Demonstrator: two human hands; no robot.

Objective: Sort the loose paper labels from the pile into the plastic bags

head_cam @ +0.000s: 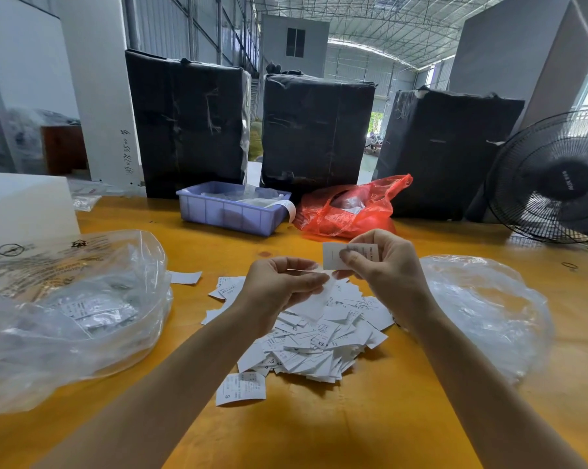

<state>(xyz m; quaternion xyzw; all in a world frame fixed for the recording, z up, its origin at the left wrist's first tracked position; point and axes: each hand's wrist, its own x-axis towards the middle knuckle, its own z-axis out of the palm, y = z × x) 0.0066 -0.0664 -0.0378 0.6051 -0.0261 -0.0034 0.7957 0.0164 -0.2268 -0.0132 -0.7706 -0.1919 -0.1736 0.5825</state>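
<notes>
Warehouse setting, yellow worktop [370,418]. Head view: right hand [384,265] pinches one label [331,255]; left hand [279,286] pinches another paper [314,304] just above the pile [319,340]. Risks: labels sticking together, or an S/XS misread, would land one in the wrong bag; left bag [72,309] and right bag [485,309] mouths look slack. Labels: small, white, printed, thin.

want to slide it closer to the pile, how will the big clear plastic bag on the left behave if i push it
The clear plastic bag on the left looks thin and crumpled, so it would probably buckle rather than slide whole. The white paper labels inside seem few and light, likely shifting. Its wide-open mouth may collapse.
</notes>
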